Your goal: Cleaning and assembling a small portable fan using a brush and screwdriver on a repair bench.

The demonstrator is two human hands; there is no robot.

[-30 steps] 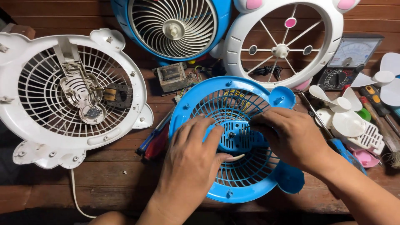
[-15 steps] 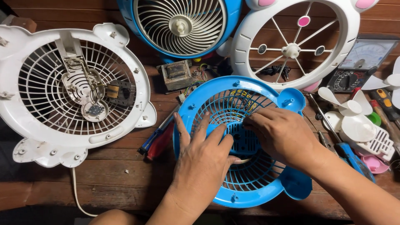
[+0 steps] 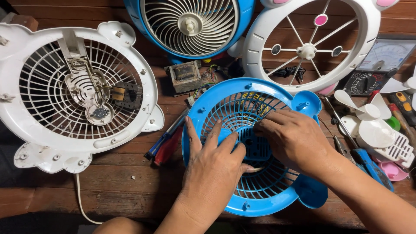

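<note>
Hands | left hand [image 3: 212,167] and right hand [image 3: 294,138] spread flat, ungripped, on blue fan grille [image 3: 203,117] | wooden table [image 3: 130,190]

Both hands [image 3: 255,151] on grille [image 3: 208,108], right of shell [image 3: 147,78]

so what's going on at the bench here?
A person has both hands on a blue fan grille lying flat on the wooden table. The left hand is spread over its centre hub; the right hand presses beside it. A white grille lies to the left, with tools scattered to the right.
</note>
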